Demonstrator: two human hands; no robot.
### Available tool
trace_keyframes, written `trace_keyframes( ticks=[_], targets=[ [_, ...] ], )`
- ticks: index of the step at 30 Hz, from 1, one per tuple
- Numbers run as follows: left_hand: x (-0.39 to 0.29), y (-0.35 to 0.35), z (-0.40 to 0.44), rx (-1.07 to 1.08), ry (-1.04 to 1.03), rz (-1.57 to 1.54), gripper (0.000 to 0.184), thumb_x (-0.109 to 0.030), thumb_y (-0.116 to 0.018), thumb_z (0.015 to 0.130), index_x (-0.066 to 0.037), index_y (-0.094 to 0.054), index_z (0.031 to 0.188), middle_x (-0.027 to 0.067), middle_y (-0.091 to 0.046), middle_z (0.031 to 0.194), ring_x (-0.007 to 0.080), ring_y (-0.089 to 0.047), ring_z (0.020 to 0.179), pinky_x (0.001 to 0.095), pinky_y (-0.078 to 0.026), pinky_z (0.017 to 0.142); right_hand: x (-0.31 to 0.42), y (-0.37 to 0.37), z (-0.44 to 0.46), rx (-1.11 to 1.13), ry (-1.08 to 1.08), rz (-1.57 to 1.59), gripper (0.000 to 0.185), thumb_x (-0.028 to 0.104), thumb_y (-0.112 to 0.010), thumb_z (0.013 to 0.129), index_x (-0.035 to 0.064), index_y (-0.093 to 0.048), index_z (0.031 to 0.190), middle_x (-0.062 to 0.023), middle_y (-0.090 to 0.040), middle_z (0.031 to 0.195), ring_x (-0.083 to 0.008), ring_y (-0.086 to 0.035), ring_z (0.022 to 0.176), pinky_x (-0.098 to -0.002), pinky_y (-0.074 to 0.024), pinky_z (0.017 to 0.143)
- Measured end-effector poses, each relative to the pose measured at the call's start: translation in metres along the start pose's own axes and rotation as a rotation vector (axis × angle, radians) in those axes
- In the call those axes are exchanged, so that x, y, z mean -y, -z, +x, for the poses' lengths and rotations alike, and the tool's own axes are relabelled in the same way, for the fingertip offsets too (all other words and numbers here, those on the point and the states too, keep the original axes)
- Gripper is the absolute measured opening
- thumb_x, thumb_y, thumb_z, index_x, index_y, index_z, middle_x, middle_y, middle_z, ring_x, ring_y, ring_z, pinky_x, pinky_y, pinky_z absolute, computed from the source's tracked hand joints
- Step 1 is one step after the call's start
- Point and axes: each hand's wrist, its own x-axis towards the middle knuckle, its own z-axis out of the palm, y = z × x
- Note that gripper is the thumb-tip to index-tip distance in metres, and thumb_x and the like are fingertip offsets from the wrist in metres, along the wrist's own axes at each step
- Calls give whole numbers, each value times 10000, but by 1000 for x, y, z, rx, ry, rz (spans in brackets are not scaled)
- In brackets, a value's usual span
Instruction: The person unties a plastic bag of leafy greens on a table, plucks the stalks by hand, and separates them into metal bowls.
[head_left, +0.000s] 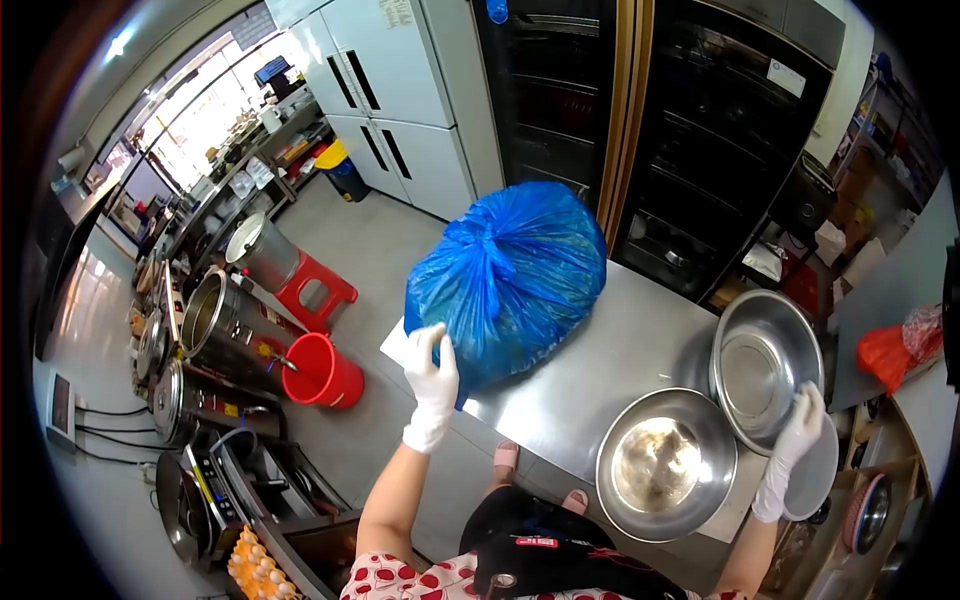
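Observation:
A large, full blue plastic bag (505,285), knotted on top, sits on the steel table (560,405). My left hand (432,388), in a white glove, is at the bag's near left side. Its fingers are partly bent and apart, with nothing visible in them; whether they touch the plastic is unclear. On the right, a steel basin (745,365) is tilted, and my gloved right hand (800,430) is closed on its rim. A second steel basin (665,465) rests on the table's near right end, beside the first.
Left on the floor stand a red bucket (322,370), a red stool (318,290) and steel pots (225,315). Fridges (395,100) and dark glass cabinets (715,150) line the back. A pale bowl (812,475) is below my right hand, and eggs (258,568) lie bottom left.

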Motion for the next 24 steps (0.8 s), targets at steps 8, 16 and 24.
trace_keyframes(
  ticks=[8, 16, 24],
  targets=[
    [65, -94, 120, 159, -114, -46, 142, -41, -641, 801, -59, -660, 940, 116, -671, 943, 296, -617, 902, 378, -485, 819, 187, -271, -79, 862, 68, 473, 248, 135, -646, 882, 9, -653, 1095, -102, -677, 1006, -179, -644, 920, -294, -507, 824],
    [84, -117, 140, 508, -117, -54, 288, -76, -682, 733, -52, -662, 1020, 115, -681, 954, 294, -626, 908, 385, -487, 822, 248, -395, -159, 993, -260, 362, 347, 229, -719, 797, -14, -632, 1029, -147, -679, 888, -192, -635, 769, -320, -485, 688],
    [87, -128, 127, 449, -236, -95, 173, -91, -685, 754, -81, -661, 925, 64, -607, 868, 241, -572, 844, 351, -404, 748, 269, -357, -144, 895, -375, 436, 124, 98, -680, 826, -16, -632, 836, -13, -587, 675, -72, -502, 594, -240, -406, 537]
  ],
)
